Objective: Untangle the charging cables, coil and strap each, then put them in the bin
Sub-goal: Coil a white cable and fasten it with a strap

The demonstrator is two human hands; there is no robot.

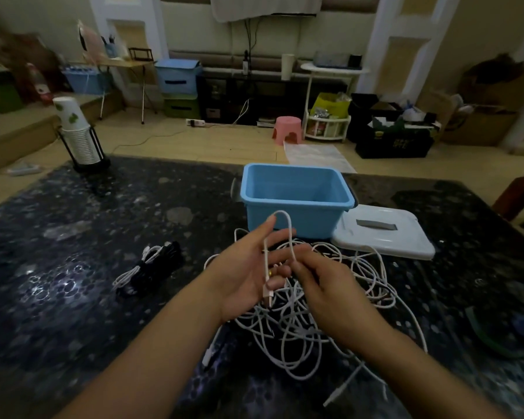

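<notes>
Hands meet above a tangle of white cables: two of them, close together over the middle of the dark patterned table (73, 237). The left hand (248, 273) lies palm up with fingers mostly straight, one white cable (288, 231) draped in a tall loop over them and its plug end lying against the palm. The right hand (321, 279) has its fingers curled, pinching that same cable just beside the left fingers. Beneath both hands sprawls the tangled pile of white cables (300, 337); how many strands it holds cannot be counted. To the left, apart from the pile, lies one coiled bundle (152, 267) of black and white cord. Just behind the hands stands one blue bin (297, 201), open-topped, and one white lid (381, 234) rests flat beside its right side. One stack of paper cups (76, 134) in a black holder stands at the far left corner.
</notes>
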